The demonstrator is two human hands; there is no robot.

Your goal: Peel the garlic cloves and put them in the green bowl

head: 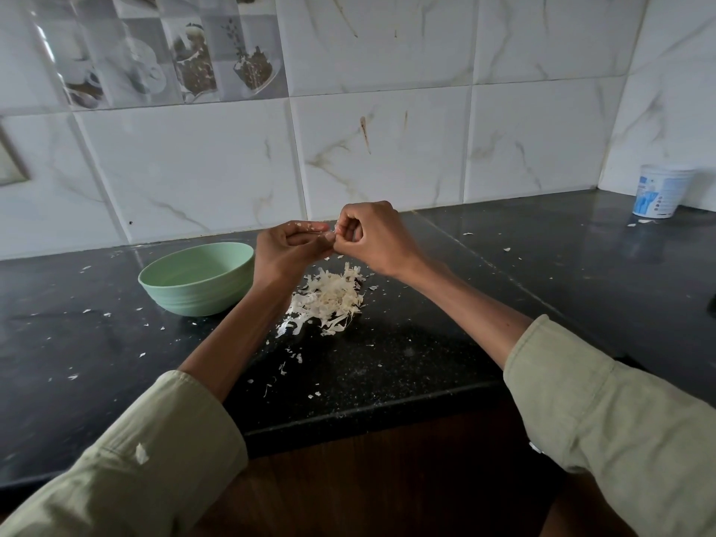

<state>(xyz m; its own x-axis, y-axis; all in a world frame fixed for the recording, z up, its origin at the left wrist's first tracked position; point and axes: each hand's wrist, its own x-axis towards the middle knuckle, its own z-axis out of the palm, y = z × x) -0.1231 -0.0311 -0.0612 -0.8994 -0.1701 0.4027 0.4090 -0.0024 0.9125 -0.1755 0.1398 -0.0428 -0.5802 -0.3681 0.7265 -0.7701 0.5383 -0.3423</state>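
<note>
Both hands raised above the black counter (426, 343), meeting fingertip to fingertip. Left hand (288, 250) curled, thumb and fingers closed around a small pale garlic clove (329, 235), of which only a sliver shows between the 2 hands; flecks of skin stuck along the top of its index finger. Right hand (372, 236) also curled, knuckles up, fingertips pinching at the same clove from the other side; whether pinching the clove itself or a bit of its skin, cannot tell. Directly beneath the hands and a little toward the body, a loose heap of white papery garlic peels (329, 298) lying on the counter, with stray scraps scattered outward from it, some nearer the body between the 2 forearms, others off beyond the right forearm. Just beside the left hand, on its outer side and touching nothing but the counter, the green bowl (197, 279), upright, its inside mostly hidden by the near wall from this angle, so contents not readable. Pale green sleeves (604, 420) rolled partway up both forearms; 1 scrap of peel clinging to the left sleeve. Well apart from the right hand, far out toward the corner where the tiled wall (387, 149) turns, a white tub with blue print (660, 191) standing upright on the counter, a few peel scraps near its base.
</note>
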